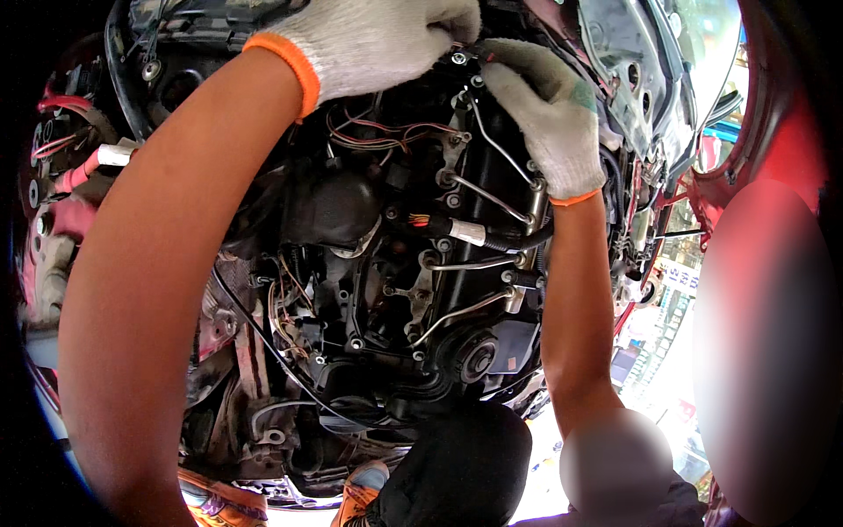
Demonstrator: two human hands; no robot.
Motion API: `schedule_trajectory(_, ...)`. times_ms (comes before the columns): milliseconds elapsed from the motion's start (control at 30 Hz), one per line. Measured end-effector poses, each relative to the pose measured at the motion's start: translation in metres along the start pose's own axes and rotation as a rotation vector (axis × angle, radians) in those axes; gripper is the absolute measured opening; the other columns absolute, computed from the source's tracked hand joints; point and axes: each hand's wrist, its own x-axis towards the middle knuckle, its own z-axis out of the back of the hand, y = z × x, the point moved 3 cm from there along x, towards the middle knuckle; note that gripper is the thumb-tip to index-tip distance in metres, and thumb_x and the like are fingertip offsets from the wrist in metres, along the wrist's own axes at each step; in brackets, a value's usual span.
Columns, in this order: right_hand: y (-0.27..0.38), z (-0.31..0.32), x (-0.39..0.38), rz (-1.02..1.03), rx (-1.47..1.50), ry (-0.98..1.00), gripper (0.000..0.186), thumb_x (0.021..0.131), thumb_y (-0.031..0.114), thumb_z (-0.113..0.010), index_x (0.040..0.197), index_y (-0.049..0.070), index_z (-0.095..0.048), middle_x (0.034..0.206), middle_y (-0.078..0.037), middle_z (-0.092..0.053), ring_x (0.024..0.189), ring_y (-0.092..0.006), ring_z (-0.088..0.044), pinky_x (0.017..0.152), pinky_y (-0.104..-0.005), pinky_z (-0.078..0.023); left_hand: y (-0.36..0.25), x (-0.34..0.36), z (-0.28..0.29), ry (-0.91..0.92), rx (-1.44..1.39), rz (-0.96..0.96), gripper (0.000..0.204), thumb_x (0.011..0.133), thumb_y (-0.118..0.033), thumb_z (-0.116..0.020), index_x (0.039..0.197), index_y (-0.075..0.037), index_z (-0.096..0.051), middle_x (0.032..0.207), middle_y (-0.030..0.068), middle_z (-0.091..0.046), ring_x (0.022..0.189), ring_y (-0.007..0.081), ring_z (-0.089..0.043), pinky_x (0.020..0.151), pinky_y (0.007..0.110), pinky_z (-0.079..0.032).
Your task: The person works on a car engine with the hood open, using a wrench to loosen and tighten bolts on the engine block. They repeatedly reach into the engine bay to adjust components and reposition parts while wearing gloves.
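Both my hands wear white knitted gloves with orange cuffs and work at the far end of an engine [457,211]. My left hand [386,39] has its fingers curled closed beside a bolt [458,59]; whatever is in them is hidden. Just right of that bolt, my right hand [549,110] is bent with thumb and fingertips drawn together. A small dark piece with a bit of red shows at those fingertips, too small to name. Below the hands, several bent metal fuel pipes [500,149] run across the black engine cover.
A wiring harness [470,232] with white tape crosses the engine's middle. Thin loose wires [395,140] lie left of the pipes. Near my body are a round black cap [477,357], a black-clad knee [465,465] and orange shoes [360,496]. Red bodywork [773,167] stands at the right.
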Motion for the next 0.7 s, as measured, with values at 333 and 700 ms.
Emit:
schedule_trajectory(333,-0.005,0.006,-0.002,-0.110,0.125,-0.020,0.021,0.097,0.012,-0.072,0.113,-0.001,-0.075,0.103,-0.006,-0.077,0.092,-0.0091,-0.067,0.087,-0.0250,-0.053,-0.007,-0.006,0.001,0.097,-0.001,0.031,0.023,0.097,-0.019,-0.056,0.110,-0.007,-0.070,0.102,0.0193,-0.072,0.103,0.0378,-0.068,0.091,0.046,-0.053)
schedule_trajectory(700,-0.005,0.007,-0.004,-0.091,0.042,-0.179,0.016,0.093,0.005,-0.076,0.108,0.000,-0.076,0.103,-0.005,-0.077,0.096,-0.0104,-0.068,0.090,-0.0255,-0.053,0.004,0.001,-0.011,-0.050,0.097,-0.024,0.021,0.097,-0.027,-0.061,0.106,-0.009,-0.069,0.103,0.0107,-0.071,0.101,0.0323,-0.068,0.089,0.043,-0.054)
